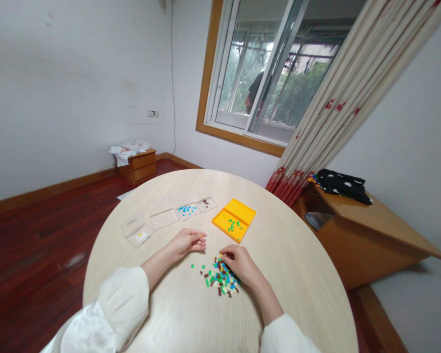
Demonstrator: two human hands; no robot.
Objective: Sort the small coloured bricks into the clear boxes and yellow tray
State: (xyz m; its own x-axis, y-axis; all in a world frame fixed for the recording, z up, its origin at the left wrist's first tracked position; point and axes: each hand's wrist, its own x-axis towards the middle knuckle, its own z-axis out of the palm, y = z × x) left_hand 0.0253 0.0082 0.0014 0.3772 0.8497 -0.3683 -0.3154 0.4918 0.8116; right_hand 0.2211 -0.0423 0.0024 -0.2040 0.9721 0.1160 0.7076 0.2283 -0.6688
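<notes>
Right hand (239, 263) touches the brick pile (223, 281), well inside the table edge (325, 255).

A room in a home, shown by its patterned curtain (338, 103) and nightstand (141, 165).

Daylight shows in the sliding window (238, 73), a flowered curtain (330, 108) hangs at its right; pale walls (77, 73) rise over dark red floorboards (59, 225), and papers (132, 147) top the little drawer cabinet (144, 165)!
</notes>
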